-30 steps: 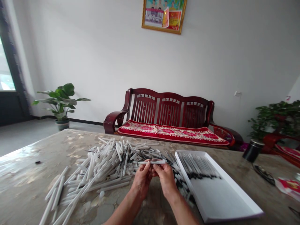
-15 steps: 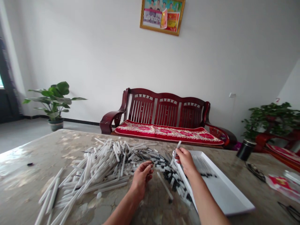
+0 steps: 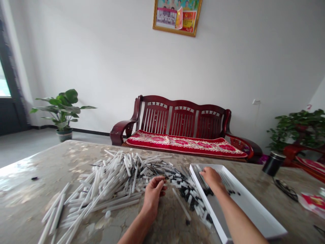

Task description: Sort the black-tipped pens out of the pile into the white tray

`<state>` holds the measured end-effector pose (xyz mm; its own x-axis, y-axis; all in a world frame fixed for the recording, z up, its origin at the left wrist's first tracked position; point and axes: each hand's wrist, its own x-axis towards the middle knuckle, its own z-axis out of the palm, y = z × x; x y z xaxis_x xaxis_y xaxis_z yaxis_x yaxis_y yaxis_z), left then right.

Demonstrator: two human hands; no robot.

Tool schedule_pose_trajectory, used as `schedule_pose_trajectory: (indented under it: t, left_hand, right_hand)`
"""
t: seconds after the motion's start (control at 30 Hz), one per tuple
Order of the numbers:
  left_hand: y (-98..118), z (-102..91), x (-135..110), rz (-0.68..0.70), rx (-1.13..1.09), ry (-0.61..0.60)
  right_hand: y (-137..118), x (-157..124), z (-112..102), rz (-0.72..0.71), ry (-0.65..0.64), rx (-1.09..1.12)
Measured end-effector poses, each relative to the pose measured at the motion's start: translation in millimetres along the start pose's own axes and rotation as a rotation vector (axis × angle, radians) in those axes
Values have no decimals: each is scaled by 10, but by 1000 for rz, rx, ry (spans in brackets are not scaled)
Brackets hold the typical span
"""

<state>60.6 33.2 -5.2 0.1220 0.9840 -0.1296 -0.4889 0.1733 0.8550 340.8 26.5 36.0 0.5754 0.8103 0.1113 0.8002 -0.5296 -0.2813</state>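
Your L hand (image 3: 152,195), loosely curled w/ nothing visibly held, sat at the tube pile (image 3: 114,181)'s near-right edge, tubes running near-left to far-right, while your R hand (image 3: 210,176) lay in the tray (image 3: 251,210), grip unclear.

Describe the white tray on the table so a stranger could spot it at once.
Start at the marbled table in front of the red wooden bench. On its right side, just past the pile of white tubes, lies the white tray, with the right hand resting in its far end. It is the only shallow rectangular box, with slim sticks lined in rows inside.
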Motion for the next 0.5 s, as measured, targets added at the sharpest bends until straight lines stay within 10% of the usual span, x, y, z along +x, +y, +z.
schedule_pose_trajectory:
  t: [0.5]
  left_hand:
    - [-61, -39, 33, 108, 230, -28]
  right_hand:
    - [-658, -739, -137, -312, -21, -196]
